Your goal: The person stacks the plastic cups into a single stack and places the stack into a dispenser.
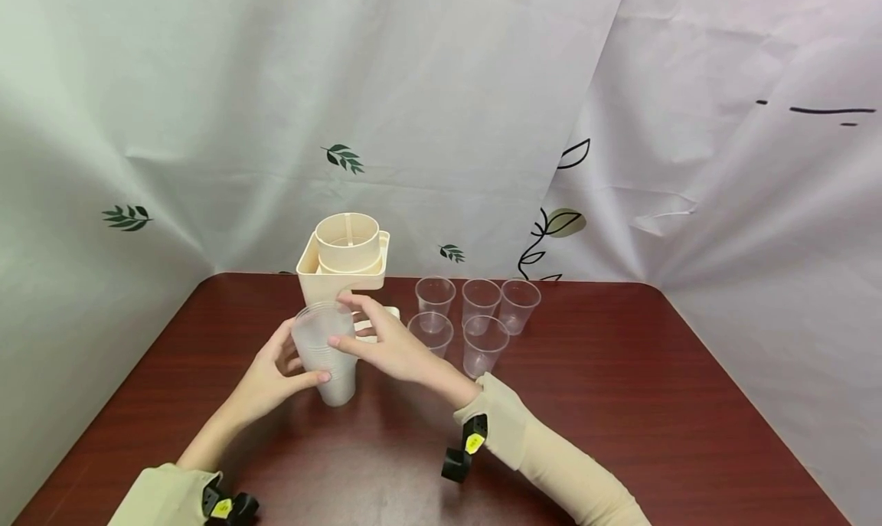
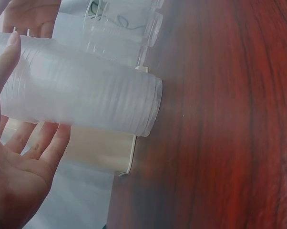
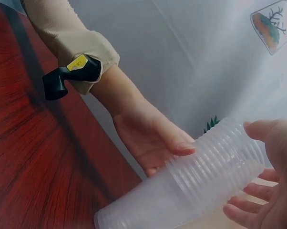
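Note:
A tall stack of nested clear plastic cups [image 1: 335,373] leans slightly over the near left of the table, its ribbed rims at the top. My left hand [image 1: 265,380] grips the stack from the left, thumb across the near side and fingers behind. From the right, my right hand [image 1: 393,346] holds the top of the stack, thumb on its side and index finger at the rim. In the left wrist view the cup stack [image 2: 86,88] lies across the palm side. The right wrist view shows the right thumb [image 3: 260,130] at the upper rims.
Behind the stack stands a cream plastic holder [image 1: 310,285] with a round cylinder [image 1: 347,262] on top. Several single clear cups [image 1: 482,304] stand upright to its right on the dark red table [image 1: 586,411]. A white patterned cloth [image 1: 441,128] hangs behind and at the sides.

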Motion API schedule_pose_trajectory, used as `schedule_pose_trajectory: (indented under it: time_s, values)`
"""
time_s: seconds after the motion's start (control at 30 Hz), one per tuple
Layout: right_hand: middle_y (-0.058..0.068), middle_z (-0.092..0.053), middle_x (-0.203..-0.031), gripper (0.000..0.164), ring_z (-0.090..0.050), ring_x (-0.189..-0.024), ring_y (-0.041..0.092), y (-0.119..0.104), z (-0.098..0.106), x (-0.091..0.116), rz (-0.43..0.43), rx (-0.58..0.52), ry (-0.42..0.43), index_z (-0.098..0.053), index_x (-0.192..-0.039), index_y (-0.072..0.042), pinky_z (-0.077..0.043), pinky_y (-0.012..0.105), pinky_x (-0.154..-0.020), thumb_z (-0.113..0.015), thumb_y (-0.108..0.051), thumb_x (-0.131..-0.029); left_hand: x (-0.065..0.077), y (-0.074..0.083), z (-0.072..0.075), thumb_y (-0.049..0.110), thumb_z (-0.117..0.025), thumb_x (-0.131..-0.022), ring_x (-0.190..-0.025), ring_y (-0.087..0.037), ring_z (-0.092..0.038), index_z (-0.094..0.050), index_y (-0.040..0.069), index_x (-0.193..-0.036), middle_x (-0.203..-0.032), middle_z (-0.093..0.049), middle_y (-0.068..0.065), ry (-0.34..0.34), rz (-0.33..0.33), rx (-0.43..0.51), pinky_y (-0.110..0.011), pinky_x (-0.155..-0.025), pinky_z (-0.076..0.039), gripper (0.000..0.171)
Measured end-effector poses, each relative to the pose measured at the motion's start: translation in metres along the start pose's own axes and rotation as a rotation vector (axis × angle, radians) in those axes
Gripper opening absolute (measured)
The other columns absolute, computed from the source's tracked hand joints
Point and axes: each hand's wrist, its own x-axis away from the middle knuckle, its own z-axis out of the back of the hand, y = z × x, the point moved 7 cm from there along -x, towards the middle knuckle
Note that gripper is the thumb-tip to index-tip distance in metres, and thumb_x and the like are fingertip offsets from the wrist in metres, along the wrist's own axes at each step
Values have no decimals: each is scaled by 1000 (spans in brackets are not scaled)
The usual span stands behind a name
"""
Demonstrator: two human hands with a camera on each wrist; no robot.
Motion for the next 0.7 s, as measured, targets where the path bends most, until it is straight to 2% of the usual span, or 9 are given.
schedule_pose_trajectory:
  time_s: [0.17, 0.43, 0.7]
  values:
    - [6, -51, -138, 57, -58, -115, 21, -2, 3, 1, 19, 31, 25, -41, -141, -10, -51, 34, -96, -67, -21, -90, 0, 1, -1, -5, -75, -77, -106, 3, -58, -34, 8, -144, -129, -49, 18, -15, 8, -8, -15, -84, -51, 80]
    - [3, -51, -138, 54, -55, -119, 16, -7, 8, 4, 56, 95, 36, -46, -138, -10, -47, 23, -98, -68, -22, -90, 0, 5, 0, -3, -76, -76, -104, 2, -60, -38, 8, -143, -128, -51, 19, -11, 3, -29, -15, -84, -51, 77]
    - [5, -54, -135, 51, -54, -120, 22, -12, 19, 8, 122, 128, 76, -48, -135, -9, -47, 27, -99, -68, -21, -89, -2, 6, 0, -7, -76, -75, -103, 1, -61, -37, 5, -142, -123, -54, 16, -20, 3, 3, -17, -81, -53, 78]
